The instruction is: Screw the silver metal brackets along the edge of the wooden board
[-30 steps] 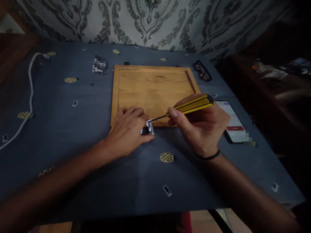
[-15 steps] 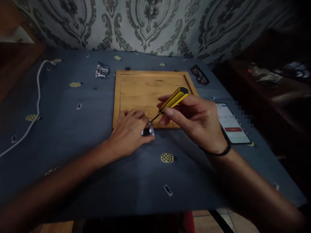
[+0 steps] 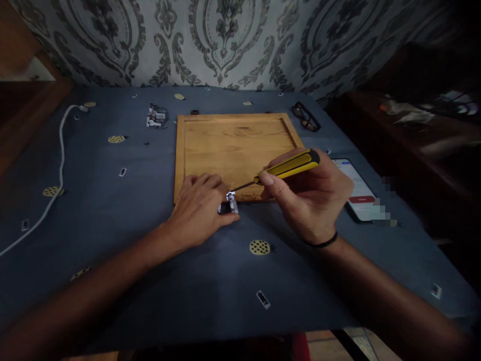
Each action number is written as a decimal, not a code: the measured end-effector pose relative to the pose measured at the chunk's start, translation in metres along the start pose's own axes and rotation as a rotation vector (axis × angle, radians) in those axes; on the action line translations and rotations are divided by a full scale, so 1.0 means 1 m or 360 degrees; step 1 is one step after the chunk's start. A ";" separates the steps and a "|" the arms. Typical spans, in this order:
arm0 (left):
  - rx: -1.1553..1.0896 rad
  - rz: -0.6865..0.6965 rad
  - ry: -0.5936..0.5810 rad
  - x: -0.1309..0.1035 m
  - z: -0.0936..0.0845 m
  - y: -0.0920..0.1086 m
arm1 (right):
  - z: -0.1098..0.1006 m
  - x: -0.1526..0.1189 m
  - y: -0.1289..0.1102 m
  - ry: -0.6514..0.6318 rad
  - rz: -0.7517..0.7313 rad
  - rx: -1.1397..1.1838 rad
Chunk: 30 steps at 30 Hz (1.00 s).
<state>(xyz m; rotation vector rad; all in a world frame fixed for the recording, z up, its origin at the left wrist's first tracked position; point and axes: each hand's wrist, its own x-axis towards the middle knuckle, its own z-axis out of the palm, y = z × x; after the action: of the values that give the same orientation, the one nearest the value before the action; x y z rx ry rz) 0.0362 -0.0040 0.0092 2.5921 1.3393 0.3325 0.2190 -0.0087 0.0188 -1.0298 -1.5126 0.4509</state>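
Observation:
A small shiny metal piece (image 3: pixel 233 203) is gripped by my left hand (image 3: pixel 199 208) at the front edge of a wooden board (image 3: pixel 229 145). The fingertips of that hand are partly hidden behind it. My right hand (image 3: pixel 311 195) is closed round the yellow and black handle of a screwdriver (image 3: pixel 293 165). The screwdriver slants down to the left, and its thin tip is at the metal piece; whether it sits in a screw is too small to tell.
Several metal parts (image 3: pixel 156 116) lie behind the board's left side. Dark-framed glasses (image 3: pixel 306 116) are at the back right, and a lit phone (image 3: pixel 356 190) lies beside my right hand. A white cable (image 3: pixel 62 145) runs along the left of the blue tablecloth (image 3: pixel 143 306).
My right hand has moved right, and the screwdriver now leans lower and flatter. My left hand keeps its grip on the metal piece, which looks slightly turned. The whole view has shifted a little.

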 end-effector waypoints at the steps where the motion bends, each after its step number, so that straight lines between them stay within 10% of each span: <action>1: -0.0002 0.0008 -0.0002 0.000 0.000 0.000 | 0.000 -0.001 0.001 -0.0010 0.0018 0.0000; 30: -0.0011 0.0035 0.0022 -0.001 0.002 -0.002 | -0.005 -0.002 -0.006 -0.0424 0.0073 0.0156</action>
<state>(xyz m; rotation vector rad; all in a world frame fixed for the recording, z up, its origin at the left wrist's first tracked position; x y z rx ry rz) 0.0348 -0.0039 0.0070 2.6053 1.3123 0.3586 0.2220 -0.0145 0.0233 -0.9568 -1.6860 0.7108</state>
